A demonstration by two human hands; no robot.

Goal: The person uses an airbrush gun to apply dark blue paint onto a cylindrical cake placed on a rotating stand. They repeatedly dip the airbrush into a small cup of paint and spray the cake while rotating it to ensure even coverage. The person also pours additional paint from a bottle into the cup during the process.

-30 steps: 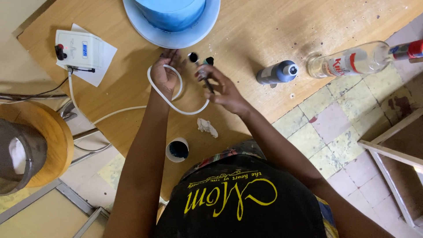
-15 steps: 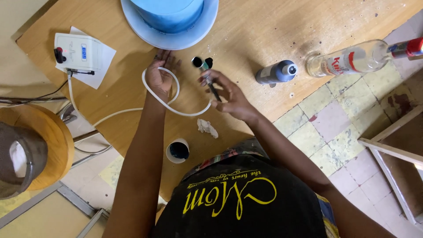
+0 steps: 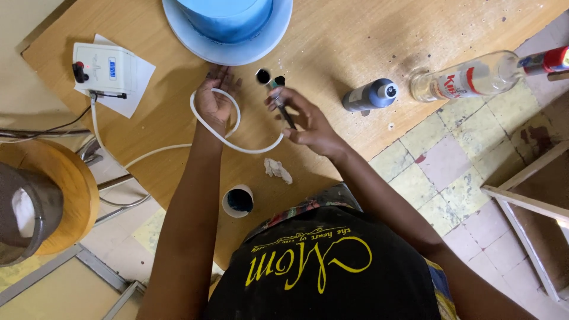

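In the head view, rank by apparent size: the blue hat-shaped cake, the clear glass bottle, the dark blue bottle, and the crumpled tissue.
1. Blue hat-shaped cake, though cropped by the top edge.
2. Clear glass bottle.
3. Dark blue bottle.
4. Crumpled tissue.
All lie on the same wooden table, so nearness barely skews this.

Two bottles (image 3: 371, 95), one cup (image 3: 238, 200)

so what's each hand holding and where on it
The left hand grips the white hose at its loop, which wraps round the palm. The right hand holds a thin dark tool along its shaft, between the fingers.
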